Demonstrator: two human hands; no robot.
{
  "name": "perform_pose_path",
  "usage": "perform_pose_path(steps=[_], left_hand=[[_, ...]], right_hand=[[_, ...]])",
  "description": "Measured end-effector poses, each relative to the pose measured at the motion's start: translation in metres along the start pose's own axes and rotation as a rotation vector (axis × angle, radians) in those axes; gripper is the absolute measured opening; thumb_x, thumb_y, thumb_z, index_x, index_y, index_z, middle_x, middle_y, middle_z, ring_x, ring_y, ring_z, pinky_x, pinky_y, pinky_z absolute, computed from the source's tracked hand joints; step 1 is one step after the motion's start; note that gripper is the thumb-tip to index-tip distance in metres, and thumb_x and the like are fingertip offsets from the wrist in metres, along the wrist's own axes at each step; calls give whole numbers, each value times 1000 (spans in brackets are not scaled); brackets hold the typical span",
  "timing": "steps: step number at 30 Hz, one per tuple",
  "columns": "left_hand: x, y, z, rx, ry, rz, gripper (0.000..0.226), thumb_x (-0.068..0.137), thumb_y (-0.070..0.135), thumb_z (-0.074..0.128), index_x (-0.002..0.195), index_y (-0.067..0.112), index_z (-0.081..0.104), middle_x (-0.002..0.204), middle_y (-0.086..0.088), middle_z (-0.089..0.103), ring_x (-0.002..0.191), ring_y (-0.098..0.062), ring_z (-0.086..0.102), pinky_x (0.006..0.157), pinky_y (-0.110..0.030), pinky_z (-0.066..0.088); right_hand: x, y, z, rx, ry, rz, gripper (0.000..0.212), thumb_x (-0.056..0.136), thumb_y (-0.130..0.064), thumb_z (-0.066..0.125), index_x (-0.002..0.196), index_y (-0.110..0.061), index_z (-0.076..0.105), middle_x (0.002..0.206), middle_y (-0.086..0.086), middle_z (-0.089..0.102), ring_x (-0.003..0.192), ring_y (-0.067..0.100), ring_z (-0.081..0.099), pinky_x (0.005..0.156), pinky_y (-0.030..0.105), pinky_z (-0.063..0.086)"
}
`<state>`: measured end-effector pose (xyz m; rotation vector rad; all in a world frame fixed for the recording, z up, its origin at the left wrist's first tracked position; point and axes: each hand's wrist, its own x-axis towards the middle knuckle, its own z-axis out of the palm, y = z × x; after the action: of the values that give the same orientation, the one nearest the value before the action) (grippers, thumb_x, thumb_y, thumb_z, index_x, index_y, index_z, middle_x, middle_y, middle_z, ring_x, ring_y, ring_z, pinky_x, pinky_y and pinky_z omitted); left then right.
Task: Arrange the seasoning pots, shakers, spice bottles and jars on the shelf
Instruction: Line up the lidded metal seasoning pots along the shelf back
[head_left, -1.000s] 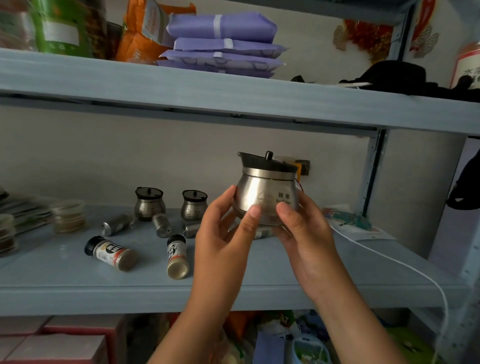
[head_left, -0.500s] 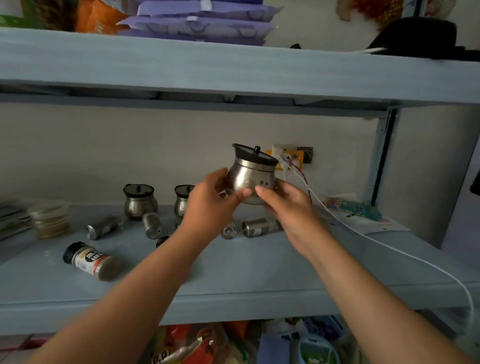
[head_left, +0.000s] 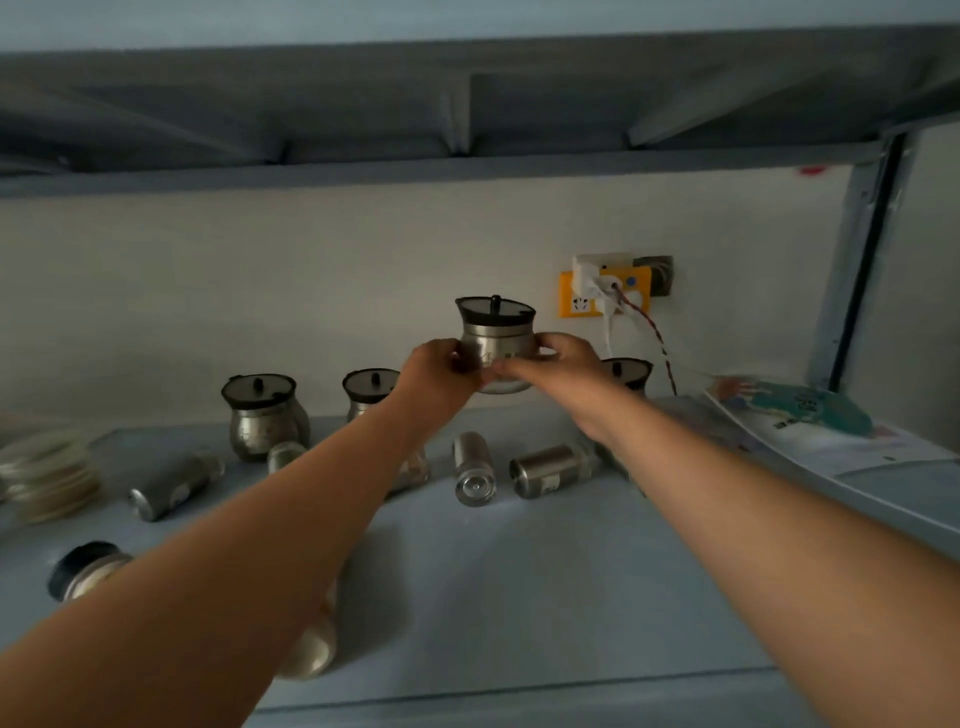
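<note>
The pot (head_left: 498, 338), steel with a black lid, is upright in the air above the back of the shelf (head_left: 519, 597), in front of the wall. Both hands grip it: the left hand (head_left: 441, 369) curls round its left side and the right hand (head_left: 561, 358) round its right, fingertips nearly meeting on the front.

Three more pots stand along the wall: the left pot (head_left: 262, 415), the middle pot (head_left: 371, 389) partly behind the left arm, and the right pot (head_left: 628, 371) behind the right hand. Steel shakers (head_left: 472, 467) lie on their sides below the hands. A bottle (head_left: 83, 569) lies at the near left. A socket (head_left: 605, 291) is on the wall, and a booklet (head_left: 795, 421) lies to the right.
</note>
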<state>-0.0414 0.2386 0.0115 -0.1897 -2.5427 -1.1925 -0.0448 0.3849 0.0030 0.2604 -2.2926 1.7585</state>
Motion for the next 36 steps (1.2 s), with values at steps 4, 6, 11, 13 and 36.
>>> perform_pose_path(steps=[4, 6, 11, 13, 36], left_hand=[[20, -17, 22, 84, -81, -89, 38, 80, 28, 70, 107, 1, 64, 93, -13, 67, 91, -28, 63, 68, -23, 46], [28, -23, 31, 133, -106, -133, 40, 80, 28, 69, 111, 3, 62, 104, -14, 67, 102, -30, 63, 75, -31, 45], [45, -34, 41, 207, -136, -157, 38, 78, 27, 70, 106, 3, 64, 99, -14, 65, 102, -30, 62, 75, -32, 44], [47, -38, 46, 225, -143, -159, 38, 78, 26, 70, 107, 2, 63, 106, -16, 66, 103, -30, 62, 80, -34, 47], [31, -27, 34, 343, -81, -231, 43, 84, 25, 66, 118, 2, 55, 121, -13, 61, 111, -28, 59, 84, -29, 45]], right_hand=[[20, 30, 8, -64, 3, 75, 64, 56, -40, 82, 113, -18, 61, 109, 3, 68, 102, 19, 62, 91, 38, 50], [27, 40, 11, -51, -5, 106, 65, 60, -36, 81, 118, -15, 59, 113, 3, 66, 105, 20, 60, 89, 34, 48], [41, 54, 18, -89, -9, 139, 46, 68, -25, 77, 110, -11, 62, 106, 5, 66, 101, 21, 61, 79, 29, 45], [44, 57, 18, -134, -45, 164, 37, 69, -24, 75, 101, -11, 65, 101, 8, 68, 98, 22, 62, 81, 30, 48], [24, 25, 6, -577, -46, 152, 42, 83, -24, 66, 118, -1, 56, 123, 15, 60, 114, 30, 56, 81, 27, 42]])
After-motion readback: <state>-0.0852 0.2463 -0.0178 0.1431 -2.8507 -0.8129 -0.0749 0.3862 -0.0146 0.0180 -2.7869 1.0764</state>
